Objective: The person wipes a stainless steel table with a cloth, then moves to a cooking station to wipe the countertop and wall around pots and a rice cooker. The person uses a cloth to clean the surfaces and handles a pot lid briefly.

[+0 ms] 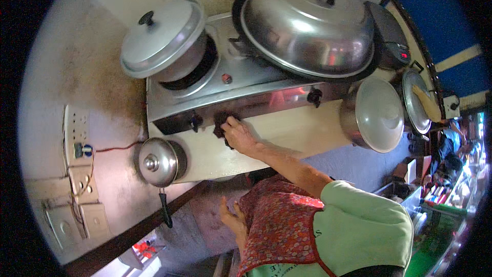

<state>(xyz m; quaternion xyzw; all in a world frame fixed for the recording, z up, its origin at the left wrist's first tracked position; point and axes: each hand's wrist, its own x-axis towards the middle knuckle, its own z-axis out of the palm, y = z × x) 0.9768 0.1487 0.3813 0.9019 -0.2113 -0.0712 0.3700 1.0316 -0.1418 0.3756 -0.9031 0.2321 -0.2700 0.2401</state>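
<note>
My right hand (240,134) presses a dark, bunched-up cloth (220,124) against the lower front of a stainless-steel two-burner gas stove (253,104), beside its left black knob (196,122). Its arm reaches across the pale counter (292,130). Lower down, my left hand (233,217) hangs by the red patterned apron (280,219), fingers apart and holding nothing. An aluminium pot with a lid (165,38) sits on the left burner. Over the right side of the stove, a large domed lid (307,34) covers a dark wok.
A small lidded saucepan (158,163) stands at the counter's left, its black handle (166,211) overhanging the edge. Rightward are a lidded pot (378,115), another lid (411,84) and a dark appliance (388,30) with a lit display. Wall sockets (78,127) carry a plugged-in cord.
</note>
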